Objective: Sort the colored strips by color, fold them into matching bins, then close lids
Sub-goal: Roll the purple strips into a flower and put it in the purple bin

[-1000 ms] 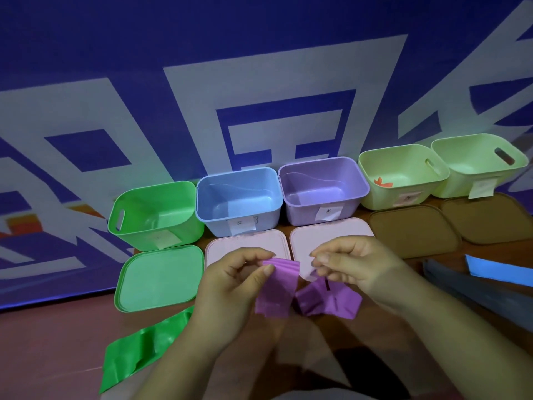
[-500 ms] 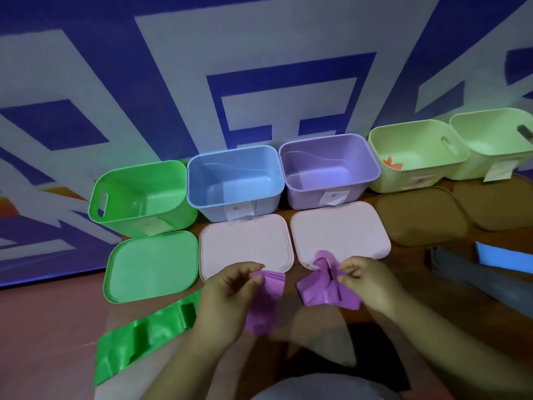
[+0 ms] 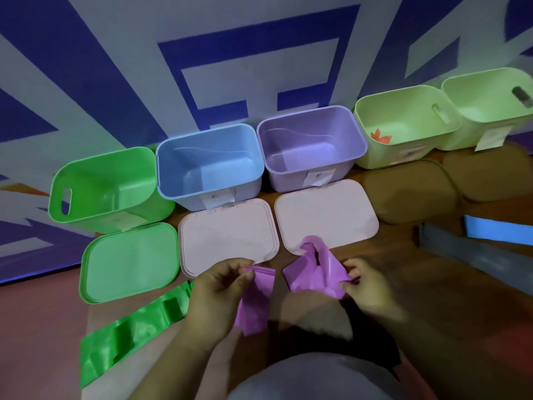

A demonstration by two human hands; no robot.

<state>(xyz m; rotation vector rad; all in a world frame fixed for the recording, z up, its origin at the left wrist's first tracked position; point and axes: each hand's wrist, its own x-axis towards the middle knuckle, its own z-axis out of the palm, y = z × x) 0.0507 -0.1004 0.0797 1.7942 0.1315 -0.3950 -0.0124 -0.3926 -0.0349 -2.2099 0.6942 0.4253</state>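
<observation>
Plastic bins (image 3: pixel 291 171), five, rounded and open, are standing in a row across mid-frame, with five flat lids (image 3: pixel 227 232) lying before them. One glossy purple strip (image 3: pixel 314 272) is stretching left to right at lower centre, crumpled toward the right. The left hand (image 3: pixel 222 287) is pinching its left end in a tight grip, and the right hand (image 3: pixel 366 287) is pinching its right end. One green strip (image 3: pixel 129 330) is lying at lower left.
</observation>
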